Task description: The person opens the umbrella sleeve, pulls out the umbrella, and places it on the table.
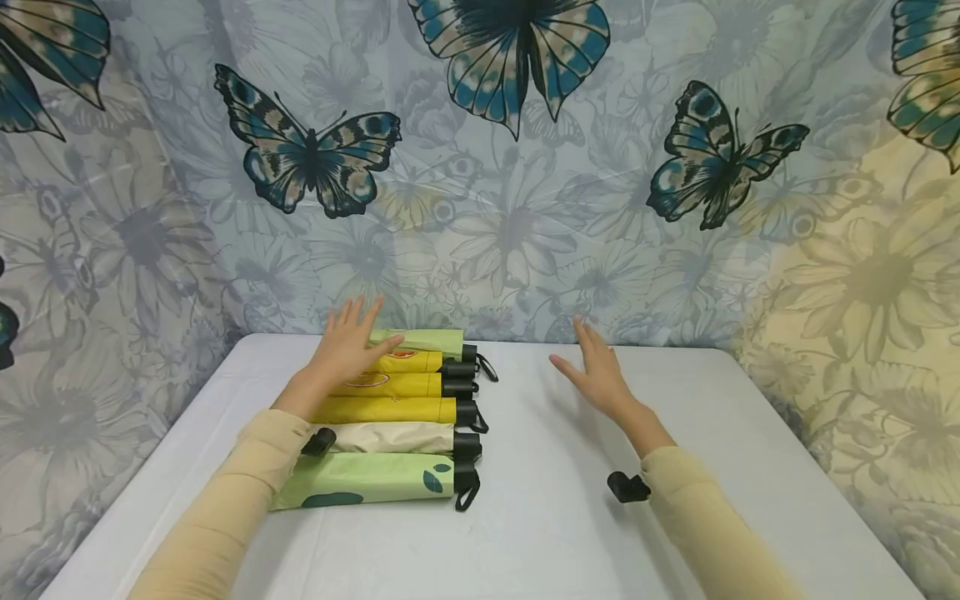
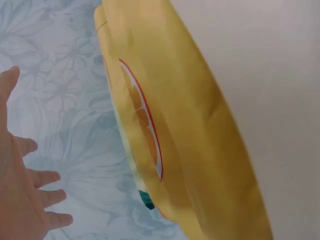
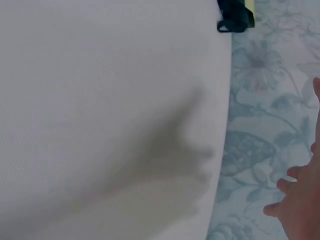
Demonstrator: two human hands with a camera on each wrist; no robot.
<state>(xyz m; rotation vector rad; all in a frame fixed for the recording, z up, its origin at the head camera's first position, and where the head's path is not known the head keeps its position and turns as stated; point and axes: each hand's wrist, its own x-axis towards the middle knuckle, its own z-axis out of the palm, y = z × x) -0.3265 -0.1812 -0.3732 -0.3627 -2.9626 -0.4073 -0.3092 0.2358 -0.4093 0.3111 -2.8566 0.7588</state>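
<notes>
Several folded umbrellas lie side by side in a column on the left half of the table. Nearest is a light green umbrella [image 1: 375,479] with dark leaf prints, then a cream umbrella [image 1: 397,437], three yellow ones, and another green umbrella [image 1: 431,340] at the back. Their black handles with strap loops point right. My left hand [image 1: 348,346], fingers spread, hovers over the left ends of the far umbrellas. A yellow umbrella [image 2: 200,130] fills the middle of the left wrist view, beside an orange-slice print. Holding nothing, my right hand [image 1: 602,377] is raised with fingers extended, right of the handles.
A white cloth covers the table [image 1: 547,533]. Behind its far edge hangs a butterfly-print fabric backdrop [image 1: 517,208], which also runs along both sides. Small black wrist devices sit at both sleeves. In the right wrist view, an umbrella handle [image 3: 234,15] shows near the table edge.
</notes>
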